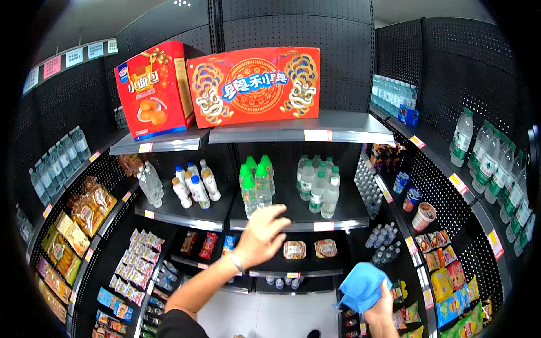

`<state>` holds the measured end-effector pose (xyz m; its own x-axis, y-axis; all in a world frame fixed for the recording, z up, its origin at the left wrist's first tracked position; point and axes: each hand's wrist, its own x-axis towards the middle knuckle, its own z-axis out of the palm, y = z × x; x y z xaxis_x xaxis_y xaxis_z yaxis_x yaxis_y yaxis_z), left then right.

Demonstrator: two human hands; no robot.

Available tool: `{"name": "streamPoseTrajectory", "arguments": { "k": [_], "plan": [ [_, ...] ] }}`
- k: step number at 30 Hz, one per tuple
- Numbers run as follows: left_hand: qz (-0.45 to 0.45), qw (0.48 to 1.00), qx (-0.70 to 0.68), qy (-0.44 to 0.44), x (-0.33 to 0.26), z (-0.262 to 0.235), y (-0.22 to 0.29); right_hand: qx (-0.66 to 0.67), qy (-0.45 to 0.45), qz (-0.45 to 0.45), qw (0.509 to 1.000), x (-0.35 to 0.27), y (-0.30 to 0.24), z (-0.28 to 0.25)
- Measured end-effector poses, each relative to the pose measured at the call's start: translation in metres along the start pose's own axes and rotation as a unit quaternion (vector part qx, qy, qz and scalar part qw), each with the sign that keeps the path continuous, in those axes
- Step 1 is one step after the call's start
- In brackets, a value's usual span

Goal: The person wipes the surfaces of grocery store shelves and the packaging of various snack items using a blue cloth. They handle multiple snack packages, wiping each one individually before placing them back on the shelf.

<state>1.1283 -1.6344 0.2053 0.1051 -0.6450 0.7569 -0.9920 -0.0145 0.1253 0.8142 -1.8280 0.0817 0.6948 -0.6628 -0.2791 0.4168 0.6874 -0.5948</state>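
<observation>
My left hand [261, 235], a pale band at its wrist, reaches out with its fingers stretched and apart. It holds nothing and appears just in front of clear bottles with tall green caps [262, 186] on the middle shelf; whether it touches them I cannot tell. At the lower right, my right hand [382, 308] grips a folded blue cloth [363, 284], thumb along its edge. Further right on the same shelf stands a group of water bottles with green caps [318, 190]. White bottles with blue and orange caps [194, 186] stand to the left.
Above, a wide red gift box [256, 112] and a tall red box [152, 84] rest on the top shelf [349, 127]. Packaged trays [295, 249] sit on the shelf below. Side shelves carry large water bottles [490, 160], snack bags [451, 307] and bread packs [90, 205].
</observation>
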Motion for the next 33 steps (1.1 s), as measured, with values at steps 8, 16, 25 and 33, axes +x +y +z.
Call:
{"name": "streamPoseTrajectory", "arguments": {
  "k": [8,16,25,33],
  "plan": [
    [0.036,0.962,0.265,0.045,0.153,-0.126,-0.115,-0.064,-0.166,-0.18,0.967,0.14,-0.119,0.153],
    [-0.072,0.875,0.473,0.075,0.3,-0.227,-0.239,-0.226,-0.114,-0.645,0.721,0.287,-0.235,0.394],
    [-0.1,0.949,0.281,0.106,0.346,-0.187,-0.355,-0.446,-0.15,-0.836,0.282,0.395,-0.167,0.567],
    [0.025,0.877,0.391,0.278,0.326,-0.165,-0.35,-0.561,-0.336,-0.749,0.104,0.429,-0.099,0.511]
  ]
}}
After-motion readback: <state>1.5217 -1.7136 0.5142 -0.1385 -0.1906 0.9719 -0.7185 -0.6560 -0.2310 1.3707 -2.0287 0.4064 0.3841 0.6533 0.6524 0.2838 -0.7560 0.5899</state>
